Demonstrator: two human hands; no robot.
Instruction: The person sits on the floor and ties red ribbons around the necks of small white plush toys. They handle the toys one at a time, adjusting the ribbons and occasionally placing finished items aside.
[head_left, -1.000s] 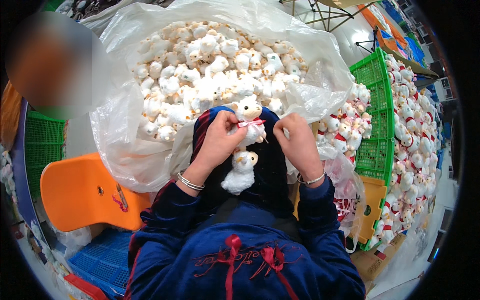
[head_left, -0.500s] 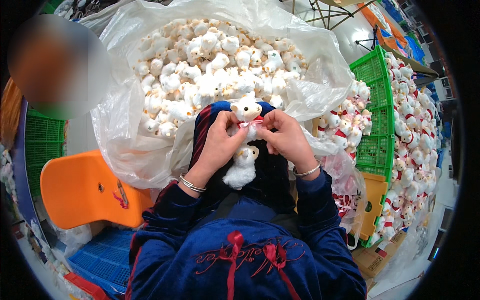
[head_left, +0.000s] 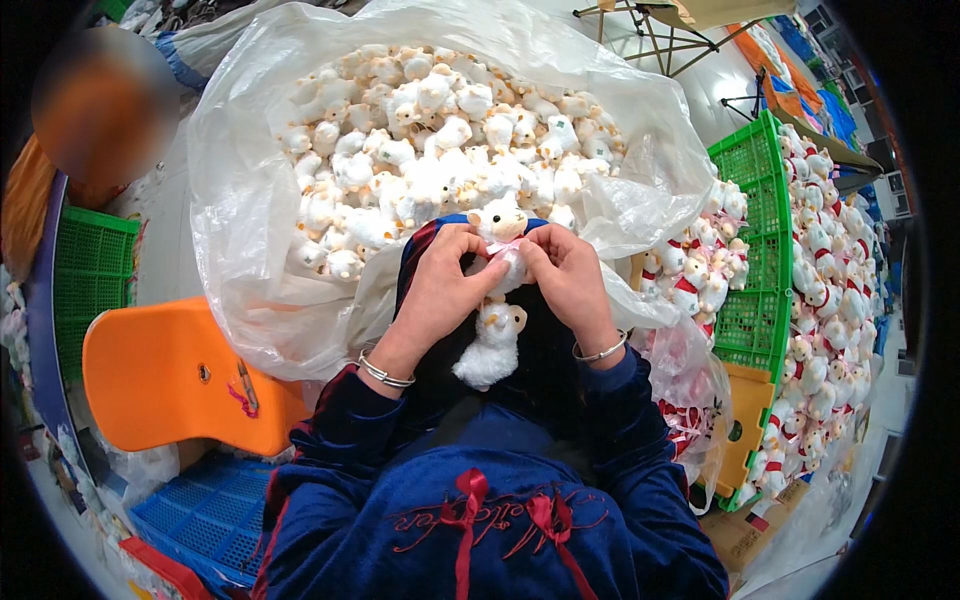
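Between both hands a small white plush lamb (head_left: 499, 216) faces up above my lap, its head showing over my fingers. A pink ribbon (head_left: 508, 246) crosses its neck. My left hand (head_left: 446, 280) pinches the ribbon and toy from the left, thumb pressed at the chest. From the other side, my right hand (head_left: 568, 272) closes thumb and fingers at the neck; what exactly its fingertips grip is partly hidden. Just below, a second white plush lamb (head_left: 487, 352) lies on my dark velvet trousers, touched by neither hand.
Ahead, a large clear plastic bag (head_left: 235, 200) holds a heap of white plush lambs (head_left: 400, 165). To the right, a green crate (head_left: 750, 250) stands beside plush lambs with red scarves (head_left: 825, 300). An orange chair (head_left: 150, 375) at left carries scissors (head_left: 247, 385); a blue crate (head_left: 200, 515) sits below.
My right fingers have moved closer in to the lamb's neck, and the red at its neck is now mostly covered. The whole view has shifted slightly.
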